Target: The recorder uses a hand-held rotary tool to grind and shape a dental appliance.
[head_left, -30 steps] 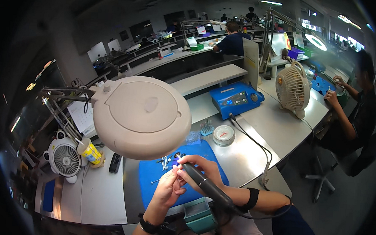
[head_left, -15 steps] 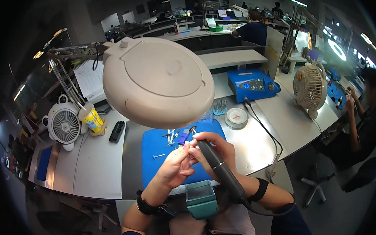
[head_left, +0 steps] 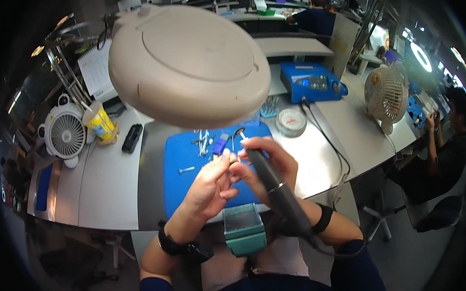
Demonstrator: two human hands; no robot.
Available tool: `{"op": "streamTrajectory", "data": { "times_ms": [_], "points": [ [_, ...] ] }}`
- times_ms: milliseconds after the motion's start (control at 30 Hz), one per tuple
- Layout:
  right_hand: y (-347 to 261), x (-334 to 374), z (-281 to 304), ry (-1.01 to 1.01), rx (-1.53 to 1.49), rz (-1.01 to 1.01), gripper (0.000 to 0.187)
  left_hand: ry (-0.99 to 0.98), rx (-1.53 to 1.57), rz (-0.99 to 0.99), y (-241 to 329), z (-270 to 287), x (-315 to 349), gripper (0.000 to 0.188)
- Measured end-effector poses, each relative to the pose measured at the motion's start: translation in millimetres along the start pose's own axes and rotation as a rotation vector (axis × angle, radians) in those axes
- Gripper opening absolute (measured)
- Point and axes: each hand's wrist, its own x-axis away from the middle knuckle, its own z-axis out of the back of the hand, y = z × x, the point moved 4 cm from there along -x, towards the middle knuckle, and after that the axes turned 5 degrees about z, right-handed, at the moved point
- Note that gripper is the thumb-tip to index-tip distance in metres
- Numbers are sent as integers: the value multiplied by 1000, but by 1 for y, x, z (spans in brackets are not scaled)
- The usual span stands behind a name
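Note:
My right hand (head_left: 280,161) is wrapped round a black rotary handpiece (head_left: 285,203), whose cord trails back past my right forearm. A small dark disc (head_left: 239,131) sits at the tool's tip, pointing away from me. Close beside it, my left hand (head_left: 210,184) is pinched at the fingertips; what it holds is too small to make out. Both hands meet over a blue mat (head_left: 180,195). On the mat lie several small metal pins (head_left: 202,143), a single pin (head_left: 187,169) on its own, and a purple block (head_left: 221,144).
A large beige lamp head (head_left: 190,64) hangs over the mat's far side. Below my hands is a green box (head_left: 245,238). Rightward stand a blue control unit (head_left: 310,85), a round dish (head_left: 291,122) and a fan (head_left: 386,95); leftward, another fan (head_left: 65,134) and a yellow cup (head_left: 100,121).
The view has tilted, so the bench and hands sit higher in the picture and the lamp looks larger. Both hands keep their grips, close together over the mat.

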Motion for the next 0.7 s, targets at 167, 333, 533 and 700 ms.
{"op": "streamTrajectory", "data": {
  "times_ms": [167, 333, 533, 700],
  "points": [
    [-30, -8, 9, -147, 51, 159, 18, -33, 23, -26, 3, -7, 1, 20],
    [-25, -6, 9, -156, 64, 112, 8, -65, 16, -14, -3, -2, -3, 20],
    [-24, -3, 6, -169, 120, 87, 5, -46, 94, 51, -9, 3, -2, 20],
    [-18, -2, 4, -164, 133, 65, 3, -129, 222, 91, -11, 4, -4, 21]
  ]
}}
